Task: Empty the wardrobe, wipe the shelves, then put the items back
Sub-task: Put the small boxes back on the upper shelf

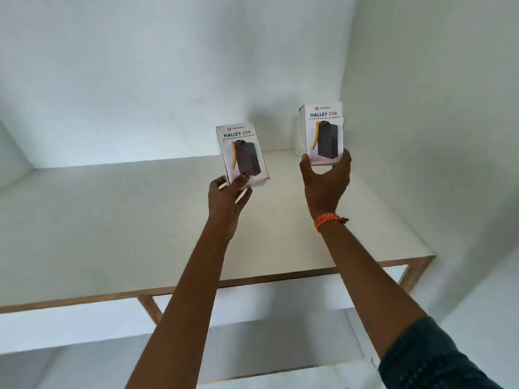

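Both arms were up over the wardrobe's top shelf (112, 220), a white board with a brown wooden front edge. The left hand (227, 195) was clamped on the bottom corner of a white box (243, 155) printed "HALLEY 20K", thumb across its front face, fingers curled underneath. That box was tilted, leaning a little to the left, held over the middle of the shelf; whether its base touched the board could not be told.

Over on the right, the right hand (327, 181) gripped a second box (325, 136) of the same print by its lower end, thumb on the left side, fingers wrapped round the right. This one stood upright, near the back right corner of the shelf. Just behind it sat another white box (301, 130), close against the back wall, mostly hidden.

An orange braided band (328, 219) circled the right wrist, and a dark patterned sleeve (432, 357) covered the forearm lower down. Below the top shelf, lower white shelves (84, 327) showed.
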Demonstrator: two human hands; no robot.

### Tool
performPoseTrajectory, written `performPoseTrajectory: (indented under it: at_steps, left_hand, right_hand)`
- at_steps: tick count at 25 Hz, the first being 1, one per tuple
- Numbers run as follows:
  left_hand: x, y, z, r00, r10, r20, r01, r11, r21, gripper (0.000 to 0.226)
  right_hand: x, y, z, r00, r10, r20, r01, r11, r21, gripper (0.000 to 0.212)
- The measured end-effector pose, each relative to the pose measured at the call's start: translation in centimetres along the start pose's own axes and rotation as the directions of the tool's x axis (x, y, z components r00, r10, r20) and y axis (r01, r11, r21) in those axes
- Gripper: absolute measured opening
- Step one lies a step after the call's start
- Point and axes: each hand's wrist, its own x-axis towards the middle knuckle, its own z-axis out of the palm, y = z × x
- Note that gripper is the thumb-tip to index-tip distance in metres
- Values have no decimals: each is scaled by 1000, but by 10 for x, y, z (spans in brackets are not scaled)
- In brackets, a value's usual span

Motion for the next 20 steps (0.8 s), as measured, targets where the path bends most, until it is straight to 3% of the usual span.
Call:
performPoseTrajectory:
  at_steps: [5,10,12,14,16,20]
  left_hand:
    - [65,-74,94,994,-96,43,93,993,80,45]
    - [121,-123,139,998,9,-55,11,938,347,52]
    - [137,-132,143,995,86,-48,-48,851,523,58]
    - [153,-140,145,979,205,12,-150,676,721,56]
    - [164,-145,148,948,305,86,-234,489,841,43]
    - [179,-147,151,945,319,70,-188,355,916,34]
  right_hand:
    - [86,84,-31,997,70,-45,-75,986,-147,75]
    - [124,122,-9,996,55,68,-43,986,-161,71]
    - [130,132,3,990,96,104,-74,978,-194,68]
    - [134,139,14,976,153,155,-80,914,-397,64]
    - [137,142,20,980,123,159,4,781,-625,64]
    - [138,138,19,987,45,154,90,641,-763,68]
